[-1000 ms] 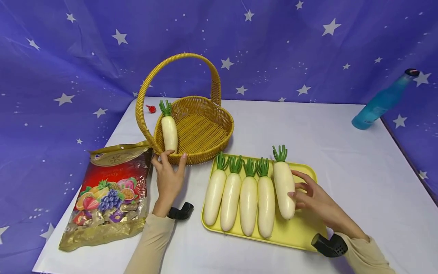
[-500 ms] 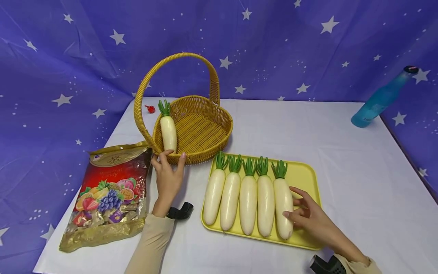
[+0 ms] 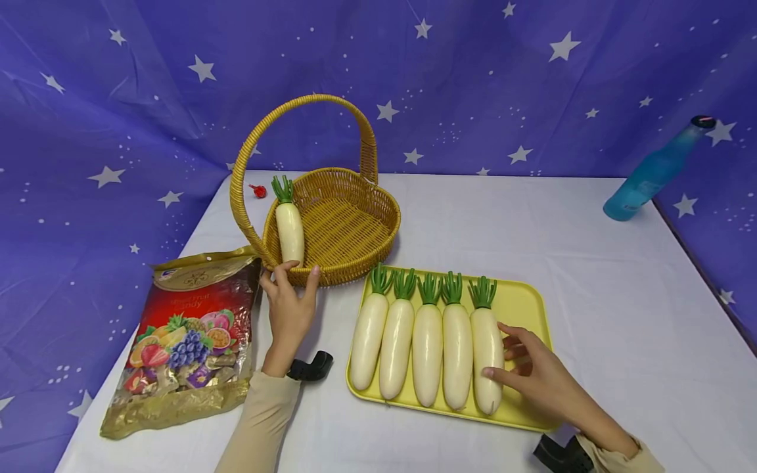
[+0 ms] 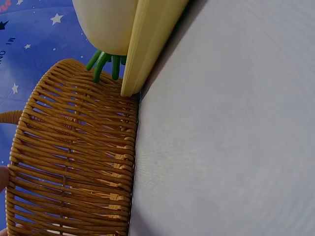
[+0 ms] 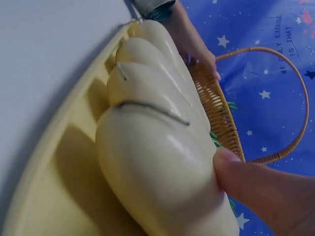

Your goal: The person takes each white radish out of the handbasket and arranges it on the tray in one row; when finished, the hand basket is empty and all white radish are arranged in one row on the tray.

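Several white radishes with green tops lie side by side on a yellow tray (image 3: 523,295). At the row's right end, my right hand (image 3: 535,371) holds a white radish (image 3: 486,348), thumb on its upper surface and fingers along its right side. The right wrist view shows the thumb (image 5: 256,182) pressed against its rounded body. My left hand (image 3: 290,315) grips the front rim of the brown wicker basket (image 3: 349,266), thumb and forefinger spread. Inside the basket, another white radish (image 3: 290,233) leans along the left wall, its leaves above the rim.
A red and gold bag of fruit candy (image 3: 189,341) lies to the left of the basket. Behind it is a small red item (image 3: 259,191). A blue bottle (image 3: 650,174) stands at the back right, before a purple star-patterned backdrop (image 3: 473,79).
My right hand has lowered the radish toward me onto the tray, bringing it level with the row. The left hand stays at the basket rim.
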`<state>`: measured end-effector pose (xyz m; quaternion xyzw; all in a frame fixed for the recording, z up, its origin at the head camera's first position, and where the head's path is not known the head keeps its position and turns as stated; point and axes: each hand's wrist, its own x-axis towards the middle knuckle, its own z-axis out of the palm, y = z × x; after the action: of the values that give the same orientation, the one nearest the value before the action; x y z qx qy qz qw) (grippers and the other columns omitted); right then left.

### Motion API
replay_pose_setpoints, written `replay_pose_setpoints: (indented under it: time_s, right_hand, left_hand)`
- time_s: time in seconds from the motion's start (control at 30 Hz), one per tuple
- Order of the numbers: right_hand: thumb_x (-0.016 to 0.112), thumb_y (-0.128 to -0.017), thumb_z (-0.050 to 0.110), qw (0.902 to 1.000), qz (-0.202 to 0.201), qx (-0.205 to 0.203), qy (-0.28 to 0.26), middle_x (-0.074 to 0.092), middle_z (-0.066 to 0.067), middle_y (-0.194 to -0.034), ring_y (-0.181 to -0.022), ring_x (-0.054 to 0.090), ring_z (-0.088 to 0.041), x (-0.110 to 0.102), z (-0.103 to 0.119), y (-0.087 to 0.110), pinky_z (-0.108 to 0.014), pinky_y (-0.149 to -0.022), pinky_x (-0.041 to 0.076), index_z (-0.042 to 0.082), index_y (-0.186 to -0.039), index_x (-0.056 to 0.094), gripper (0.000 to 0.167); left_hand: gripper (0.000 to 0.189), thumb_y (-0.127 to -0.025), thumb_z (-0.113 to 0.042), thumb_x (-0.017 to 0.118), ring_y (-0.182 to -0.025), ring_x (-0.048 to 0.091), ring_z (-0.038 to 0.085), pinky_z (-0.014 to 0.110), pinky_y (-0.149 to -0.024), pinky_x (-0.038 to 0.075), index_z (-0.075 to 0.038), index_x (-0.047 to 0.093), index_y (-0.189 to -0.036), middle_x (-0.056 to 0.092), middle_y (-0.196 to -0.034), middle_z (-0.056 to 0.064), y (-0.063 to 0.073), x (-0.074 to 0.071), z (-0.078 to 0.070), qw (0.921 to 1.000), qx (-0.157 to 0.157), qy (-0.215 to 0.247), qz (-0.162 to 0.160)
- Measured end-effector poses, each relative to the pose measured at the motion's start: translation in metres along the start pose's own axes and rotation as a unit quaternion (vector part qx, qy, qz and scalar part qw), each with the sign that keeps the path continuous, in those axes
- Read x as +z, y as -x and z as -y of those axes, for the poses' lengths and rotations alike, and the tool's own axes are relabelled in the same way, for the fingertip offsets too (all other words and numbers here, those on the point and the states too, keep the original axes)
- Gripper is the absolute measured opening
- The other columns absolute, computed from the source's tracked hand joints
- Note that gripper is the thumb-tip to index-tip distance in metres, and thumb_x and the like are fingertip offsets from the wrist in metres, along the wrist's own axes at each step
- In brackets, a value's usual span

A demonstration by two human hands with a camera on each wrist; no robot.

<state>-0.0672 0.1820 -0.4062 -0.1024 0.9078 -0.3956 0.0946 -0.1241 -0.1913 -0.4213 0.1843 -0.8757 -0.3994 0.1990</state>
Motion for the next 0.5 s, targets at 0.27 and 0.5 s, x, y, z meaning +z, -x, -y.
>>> replay_pose_setpoints:
  time_s: [0.27, 0.5]
  right_hand:
    - [0.067, -0.082, 0.018, 0.9946, -0.082, -0.063, 0.009, 0.056, -0.002, -0.099, -0.080, 0.053, 0.003, -0.001, 0.005, -0.005, -0.021, -0.066, 0.049, 0.011, -0.112, 0.060, 0.032]
    - [0.066, -0.082, 0.011, 0.9881, -0.094, -0.122, -0.009, 0.060, 0.003, -0.094, -0.081, 0.053, 0.004, -0.004, 0.018, -0.013, -0.018, -0.066, 0.048, 0.014, -0.108, 0.062, 0.026]
  left_hand:
    - [0.052, -0.083, -0.057, 0.051, -0.099, 0.048, 0.043, 0.049, -0.065, 0.041, -0.020, 0.042, -0.120, 0.021, -0.135, 0.023, -0.001, 0.001, 0.001, 0.9999, 0.004, -0.003, -0.009]
    - [0.052, -0.083, -0.057, 0.051, -0.097, 0.049, 0.043, 0.049, -0.065, 0.041, -0.021, 0.042, -0.120, 0.021, -0.135, 0.022, -0.001, 0.001, 0.003, 0.9999, 0.007, -0.010, -0.010]
